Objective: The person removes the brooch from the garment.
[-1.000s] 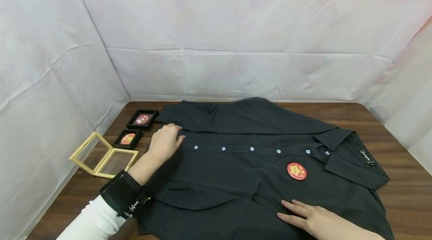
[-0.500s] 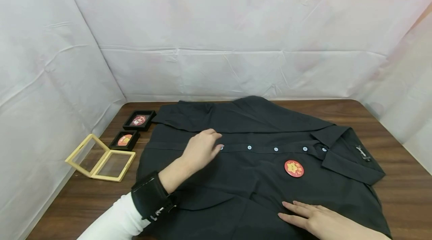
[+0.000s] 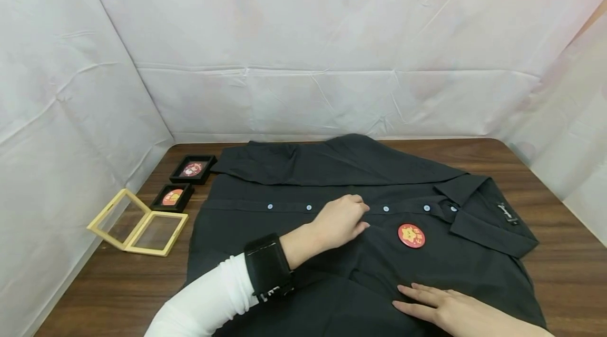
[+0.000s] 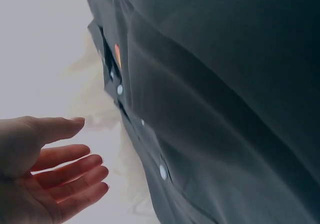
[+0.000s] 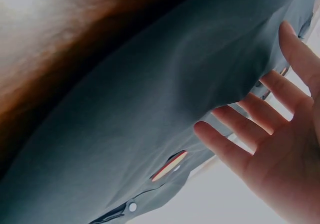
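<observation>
Has a red star badge (image 3: 411,236) on the black shirt (image 3: 379,260), two round badges (image 3: 192,169) still boxed near the left edge of the table (image 3: 118,284), left hand (image 3: 338,222) loose-fingered and empty, right hand (image 3: 452,308) spread on cloth.

Right of the left grip (image 3: 335,222), the red badge (image 3: 411,235) obstructed a low pass; above it the air was free. Nearer the person, the right grip (image 3: 448,307) blocked the shirt (image 3: 379,268). Well left of the left grip stood the yellow frame (image 3: 138,231); beyond both grips, the white curtain (image 3: 308,37) barred passage.
</observation>
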{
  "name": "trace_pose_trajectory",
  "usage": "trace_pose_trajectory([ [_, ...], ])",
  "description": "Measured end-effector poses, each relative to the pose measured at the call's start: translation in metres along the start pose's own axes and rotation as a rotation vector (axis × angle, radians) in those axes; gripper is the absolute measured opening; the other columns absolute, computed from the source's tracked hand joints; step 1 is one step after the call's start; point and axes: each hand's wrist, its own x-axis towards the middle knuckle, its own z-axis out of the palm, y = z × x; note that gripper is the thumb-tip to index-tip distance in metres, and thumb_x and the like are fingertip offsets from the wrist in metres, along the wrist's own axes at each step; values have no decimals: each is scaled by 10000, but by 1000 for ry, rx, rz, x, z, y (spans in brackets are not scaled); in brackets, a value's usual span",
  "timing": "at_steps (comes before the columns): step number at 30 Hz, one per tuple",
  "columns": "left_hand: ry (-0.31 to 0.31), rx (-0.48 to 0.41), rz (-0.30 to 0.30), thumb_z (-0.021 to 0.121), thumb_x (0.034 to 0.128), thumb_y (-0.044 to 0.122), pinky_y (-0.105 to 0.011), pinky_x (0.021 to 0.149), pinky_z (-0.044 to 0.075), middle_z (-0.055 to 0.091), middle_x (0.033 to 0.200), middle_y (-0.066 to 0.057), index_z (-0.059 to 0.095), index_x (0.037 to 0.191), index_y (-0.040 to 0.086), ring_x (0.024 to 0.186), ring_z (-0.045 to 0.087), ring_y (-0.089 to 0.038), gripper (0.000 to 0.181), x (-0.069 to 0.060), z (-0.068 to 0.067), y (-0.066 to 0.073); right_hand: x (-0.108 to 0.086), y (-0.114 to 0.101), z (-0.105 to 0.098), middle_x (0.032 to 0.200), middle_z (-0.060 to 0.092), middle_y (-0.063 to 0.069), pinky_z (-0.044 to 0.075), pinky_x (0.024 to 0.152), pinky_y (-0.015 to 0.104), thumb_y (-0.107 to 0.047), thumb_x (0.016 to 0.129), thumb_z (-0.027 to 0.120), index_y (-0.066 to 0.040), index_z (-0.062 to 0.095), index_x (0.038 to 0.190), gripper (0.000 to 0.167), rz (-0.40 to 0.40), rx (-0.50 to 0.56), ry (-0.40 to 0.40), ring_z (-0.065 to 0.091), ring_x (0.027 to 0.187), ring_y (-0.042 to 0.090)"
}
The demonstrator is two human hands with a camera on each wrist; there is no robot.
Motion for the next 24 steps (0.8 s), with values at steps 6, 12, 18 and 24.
trace_pose_trajectory([
  [6,-66,5,47,625,830,283,-163,774,437,597,1033,1,646,1070,104,948,562,-107,300,19,13,18,-3,1,0,1263,481,81,478,700,297,-457,813,571,-161,389,1344,635,-9,19,-23,519,1067,235],
  [12,-158,-12,80,636,818,303,-129,655,432,572,913,36,663,1018,140,793,540,-56,260,37,24,34,-3,2,-1,1269,478,79,476,714,288,-460,808,575,-159,396,1340,637,-33,-24,0,513,1075,229],
  [18,-181,-30,105,641,816,262,-121,546,379,517,804,61,671,911,163,651,464,-20,140,52,31,44,-2,3,-1,1275,472,81,475,716,279,-454,818,563,-161,400,1337,618,-29,-11,-12,500,1091,215],
  [24,-216,-24,88,658,801,262,-131,563,402,526,861,68,659,950,177,695,473,-11,172,63,39,50,-2,2,-1,1288,459,79,473,713,268,-452,822,557,-166,401,1338,610,-23,-9,-19,491,1101,210],
])
